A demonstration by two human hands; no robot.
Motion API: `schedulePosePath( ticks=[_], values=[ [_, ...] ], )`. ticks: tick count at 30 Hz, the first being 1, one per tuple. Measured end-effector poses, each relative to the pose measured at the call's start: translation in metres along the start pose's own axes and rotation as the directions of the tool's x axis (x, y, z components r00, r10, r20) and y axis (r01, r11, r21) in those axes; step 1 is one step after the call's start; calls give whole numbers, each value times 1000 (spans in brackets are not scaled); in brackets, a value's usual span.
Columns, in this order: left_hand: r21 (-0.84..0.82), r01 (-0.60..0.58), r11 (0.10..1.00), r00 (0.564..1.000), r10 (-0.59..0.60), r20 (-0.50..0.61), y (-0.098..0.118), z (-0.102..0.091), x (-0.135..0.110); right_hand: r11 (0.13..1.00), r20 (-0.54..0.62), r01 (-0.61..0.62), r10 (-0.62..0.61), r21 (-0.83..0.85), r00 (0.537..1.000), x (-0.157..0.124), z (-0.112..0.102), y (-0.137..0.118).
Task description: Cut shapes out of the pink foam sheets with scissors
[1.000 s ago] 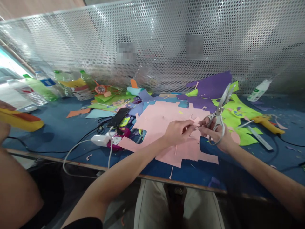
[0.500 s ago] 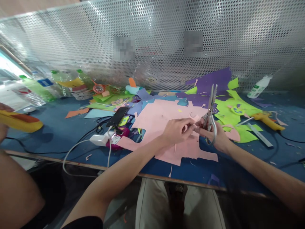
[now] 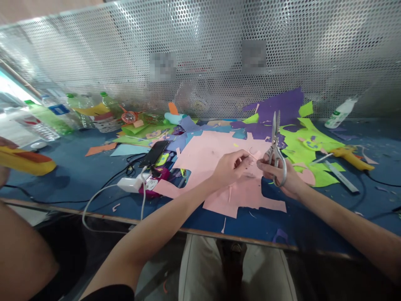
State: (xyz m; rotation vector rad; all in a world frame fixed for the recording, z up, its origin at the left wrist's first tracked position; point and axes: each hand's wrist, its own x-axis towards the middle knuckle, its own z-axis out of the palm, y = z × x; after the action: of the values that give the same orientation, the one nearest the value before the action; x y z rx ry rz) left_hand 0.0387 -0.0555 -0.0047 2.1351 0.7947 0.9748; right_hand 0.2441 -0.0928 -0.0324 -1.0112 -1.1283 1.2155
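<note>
Over a large pink sheet (image 3: 206, 154) with cut-out edges, my left hand (image 3: 230, 169) is closed, thumb and fingertips pressed together. Whatever sits in that pinch is too small to name; a thin pinkish strip shows at the fingertips. To its right, my right hand (image 3: 282, 175) is wrapped around metal scissors (image 3: 275, 144), whose blades point up and stand slightly apart. The right thumb and fingertip also come together near the left fingertips, with a small gap between the hands.
Purple sheet (image 3: 282, 106) and lime-green scraps (image 3: 322, 138) lie behind and right. A yellow glue gun (image 3: 352, 158), a cutter knife (image 3: 341, 177) and a white bottle (image 3: 341, 113) are at right. At left are a power strip (image 3: 153, 184), phone (image 3: 156, 151), cables and plastic bottles (image 3: 56, 117). Another person's hand (image 3: 4, 144) holds something yellow.
My hands have drawn slightly apart; the fingertips were together before. The scissors have shifted a little left, and their blades remain upward.
</note>
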Motion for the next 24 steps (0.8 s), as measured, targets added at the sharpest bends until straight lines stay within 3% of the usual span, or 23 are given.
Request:
schedulePosePath(
  ticks=[13, 19, 24],
  values=[
    [-106, 91, 990, 989, -102, -105, -6, 4, 3, 986, -24, 141, -144, -90, 989, -3, 2, -1],
    [-305, 108, 946, 988, -135, -70, -12, 6, 7, 966, 20, 201, -201, -164, 979, -1, 0, 4],
    [-177, 46, 983, 998, -52, -28, -8, 2, 7, 953, -99, 261, -277, -155, 956, -1, -1, 5]
  ],
)
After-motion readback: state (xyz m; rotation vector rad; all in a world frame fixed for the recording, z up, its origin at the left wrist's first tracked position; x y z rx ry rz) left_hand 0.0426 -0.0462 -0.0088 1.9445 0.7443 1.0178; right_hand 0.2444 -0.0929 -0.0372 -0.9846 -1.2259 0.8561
